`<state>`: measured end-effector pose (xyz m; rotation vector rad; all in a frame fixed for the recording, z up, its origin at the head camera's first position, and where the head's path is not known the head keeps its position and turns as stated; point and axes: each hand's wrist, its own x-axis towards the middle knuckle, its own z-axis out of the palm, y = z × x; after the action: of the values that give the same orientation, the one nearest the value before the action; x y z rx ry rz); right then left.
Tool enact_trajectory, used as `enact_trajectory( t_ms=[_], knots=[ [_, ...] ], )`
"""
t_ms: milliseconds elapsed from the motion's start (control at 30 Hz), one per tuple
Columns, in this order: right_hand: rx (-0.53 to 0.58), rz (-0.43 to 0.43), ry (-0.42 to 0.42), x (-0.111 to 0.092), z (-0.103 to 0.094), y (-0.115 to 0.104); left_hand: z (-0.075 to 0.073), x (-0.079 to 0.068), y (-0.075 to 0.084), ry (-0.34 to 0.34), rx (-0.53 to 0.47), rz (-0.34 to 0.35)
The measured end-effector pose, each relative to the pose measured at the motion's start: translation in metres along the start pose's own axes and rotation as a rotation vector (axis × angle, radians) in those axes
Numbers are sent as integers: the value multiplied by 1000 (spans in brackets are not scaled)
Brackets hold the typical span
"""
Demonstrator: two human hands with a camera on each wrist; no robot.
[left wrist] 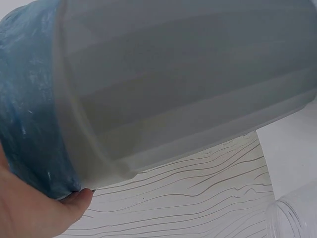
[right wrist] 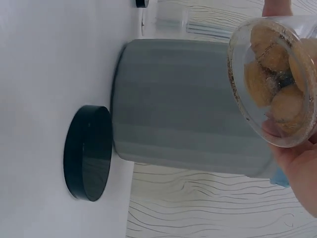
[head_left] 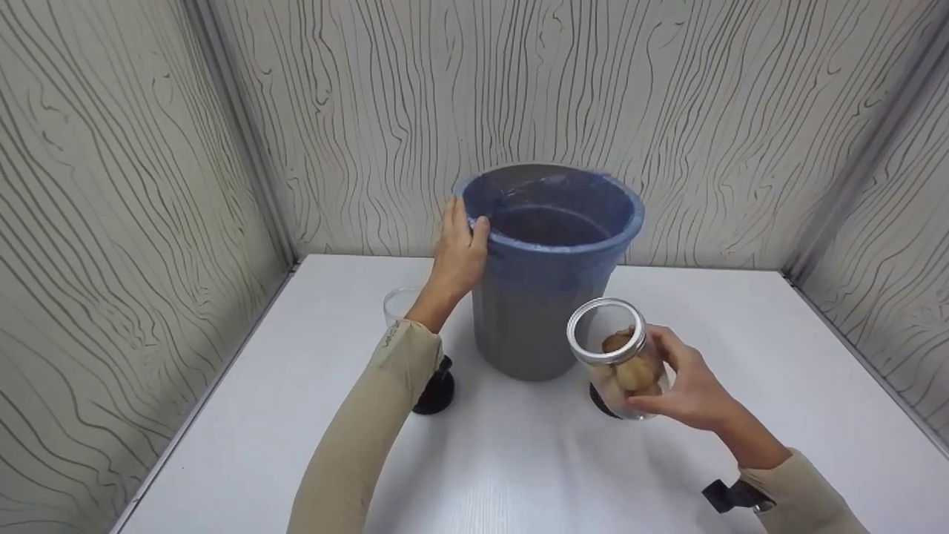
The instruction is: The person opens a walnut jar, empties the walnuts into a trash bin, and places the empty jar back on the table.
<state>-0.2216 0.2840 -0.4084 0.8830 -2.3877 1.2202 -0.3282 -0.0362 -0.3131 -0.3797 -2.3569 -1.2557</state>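
A grey trash can [head_left: 534, 319] with a blue bag liner [head_left: 552, 256] folded over its rim stands upright on the table. My left hand [head_left: 461, 256] grips the left side of the lined rim; in the left wrist view part of that hand [left wrist: 34, 210] lies against the liner. My right hand [head_left: 686, 386] holds a clear jar [head_left: 604, 356], tilted and without a lid, at the can's front right. Several brown, rounded pieces [right wrist: 287, 104] lie inside the jar. Their exact kind is unclear. Below the jar, a black lid [right wrist: 89, 153] rests on the table.
A second clear container [head_left: 400, 298] stands left of the can, partly hidden by my left wrist. Close to it is another black round item [head_left: 437, 393], partly covered by the sleeve. Wood-patterned panels [head_left: 371, 111] enclose the white table [head_left: 474, 475] at the back and sides.
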Motion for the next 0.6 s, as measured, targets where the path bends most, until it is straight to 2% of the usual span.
enact_trajectory(
  t_ms=[367, 600],
  knots=[
    [-15, -36, 85, 11, -30, -7, 1, 0, 0, -25, -11, -6],
    [-62, -31, 111, 20, -48, -10, 0, 0, -1, -15, -7, -1]
  ],
)
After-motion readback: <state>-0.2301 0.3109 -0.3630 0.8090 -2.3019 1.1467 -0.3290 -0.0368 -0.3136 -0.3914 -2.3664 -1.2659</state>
